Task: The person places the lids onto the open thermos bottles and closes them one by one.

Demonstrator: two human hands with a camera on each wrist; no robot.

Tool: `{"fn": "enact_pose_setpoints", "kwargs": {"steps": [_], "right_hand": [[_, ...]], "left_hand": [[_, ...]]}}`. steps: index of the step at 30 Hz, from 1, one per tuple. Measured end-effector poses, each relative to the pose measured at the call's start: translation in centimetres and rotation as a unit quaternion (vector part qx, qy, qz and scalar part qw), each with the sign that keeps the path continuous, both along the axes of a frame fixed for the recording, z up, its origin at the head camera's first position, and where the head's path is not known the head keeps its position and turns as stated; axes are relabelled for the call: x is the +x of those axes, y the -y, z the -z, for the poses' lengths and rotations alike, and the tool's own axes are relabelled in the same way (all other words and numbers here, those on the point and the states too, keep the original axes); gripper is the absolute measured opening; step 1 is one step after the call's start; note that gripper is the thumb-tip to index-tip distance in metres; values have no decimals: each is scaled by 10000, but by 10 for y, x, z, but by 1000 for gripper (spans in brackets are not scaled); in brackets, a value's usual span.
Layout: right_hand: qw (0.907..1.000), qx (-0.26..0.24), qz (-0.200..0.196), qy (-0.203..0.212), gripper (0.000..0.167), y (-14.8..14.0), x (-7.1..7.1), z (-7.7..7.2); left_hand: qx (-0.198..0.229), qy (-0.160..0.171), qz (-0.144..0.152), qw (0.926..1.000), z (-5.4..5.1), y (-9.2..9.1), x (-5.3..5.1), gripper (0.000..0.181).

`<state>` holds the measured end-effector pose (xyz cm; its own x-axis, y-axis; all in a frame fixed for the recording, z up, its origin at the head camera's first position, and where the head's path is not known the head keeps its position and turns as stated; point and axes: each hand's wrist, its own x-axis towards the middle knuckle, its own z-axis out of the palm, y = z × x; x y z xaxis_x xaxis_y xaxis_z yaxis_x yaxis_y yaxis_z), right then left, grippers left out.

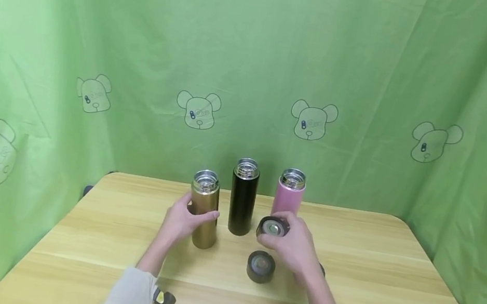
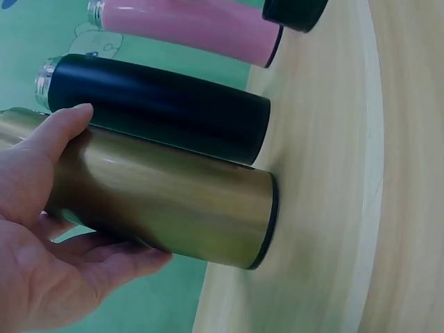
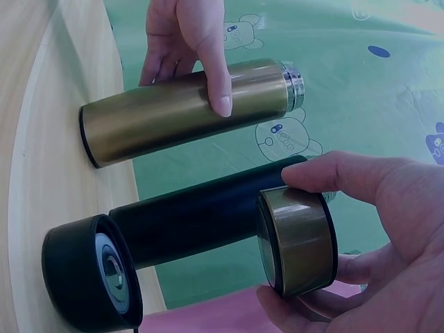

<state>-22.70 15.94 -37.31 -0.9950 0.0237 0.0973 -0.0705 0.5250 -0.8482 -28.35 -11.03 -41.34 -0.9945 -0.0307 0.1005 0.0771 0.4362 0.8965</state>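
A gold thermos bottle (image 1: 203, 222), open at its silver neck, is gripped by my left hand (image 1: 183, 221), thumb on one side and fingers round the other. It stands nearly upright at the tabletop. My right hand (image 1: 296, 241) pinches a gold lid with dark rims (image 3: 303, 239) between thumb and fingers, raised above the table in front of a pink bottle (image 1: 288, 199). The lid's underside faces up toward the head view. Between the hands stands a lidless black bottle (image 1: 242, 204). A black lid (image 1: 261, 267) lies on the table below the right hand.
Another dark lid (image 1: 322, 270) shows only its edge behind the right wrist. All of this is on a light wooden table (image 1: 371, 276). A green curtain (image 1: 264, 45) with bear faces hangs behind and at both sides.
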Motion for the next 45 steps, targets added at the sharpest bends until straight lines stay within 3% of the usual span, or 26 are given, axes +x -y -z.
{"fn": "enact_pose_setpoints", "kwargs": {"steps": [14,24,30,38,45], "right_hand": [[9998,-191,-25,11,68,-1,2,0],[9999,-159,23,-6,68,-3,3,-1],[10000,14,46,-86,69,-5,2,-3],[9999,87,-2,-57,66,-7,0,-3],[9993,324,-45,-168,64,-10,-1,-5]], "left_hand": [[370,201,537,9977,0,-9,19,77],[654,243,1241,9898,-3,-16,28,73],[579,302,1737,9826,-10,-20,32,76],[613,516,2486,9653,-15,-27,39,70],[659,668,2851,9539,-15,-34,42,70]]}}
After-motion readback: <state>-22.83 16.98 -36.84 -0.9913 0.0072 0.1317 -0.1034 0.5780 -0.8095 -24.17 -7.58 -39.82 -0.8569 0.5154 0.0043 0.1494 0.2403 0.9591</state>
